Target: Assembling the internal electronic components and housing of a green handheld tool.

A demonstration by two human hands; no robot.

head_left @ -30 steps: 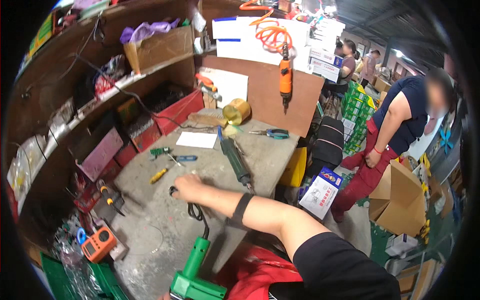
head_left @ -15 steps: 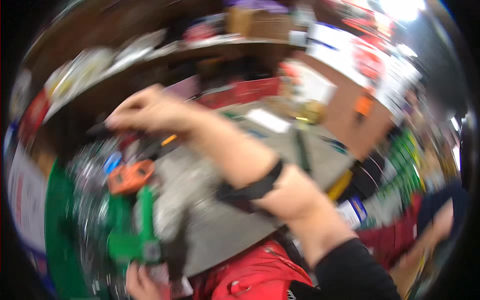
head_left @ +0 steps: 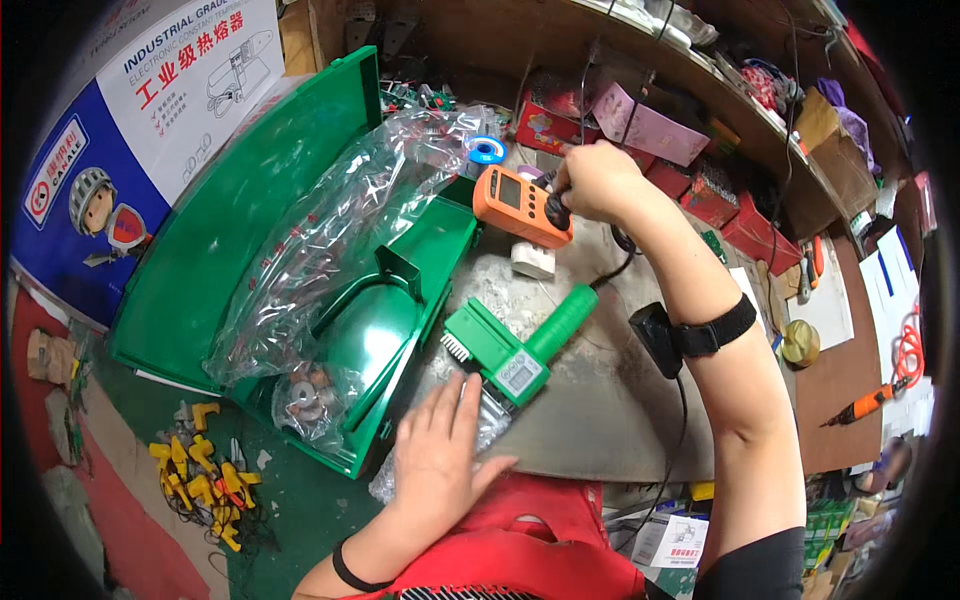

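Observation:
My left hand (head_left: 437,462) lies with fingers stretched out beside the metal end of a green pipe fusion welder (head_left: 520,350). The welder has a handle, a small screen and a cord, and rests on clear plastic wrap at the bench edge. My right hand (head_left: 600,182) reaches forward, its fingers closed at a dark piece beside the orange handheld meter (head_left: 510,200); whether they grip it is hidden. The meter has a screen and buttons and leans by a white block (head_left: 533,260). Left of the welder stands an open green case (head_left: 250,210) with a clear plastic bag (head_left: 340,190) in it.
A roll of blue tape (head_left: 487,150) sits behind the meter. Red boxes (head_left: 708,195) line the back of the bench (head_left: 610,440). Yellow-handled pieces (head_left: 205,475) lie at lower left, by a large printed carton (head_left: 200,80). An orange screwdriver (head_left: 865,402) hangs at right.
My view has swung left and sharpened. The right hand now appears close to the orange meter; my left hand lies open beside the welder.

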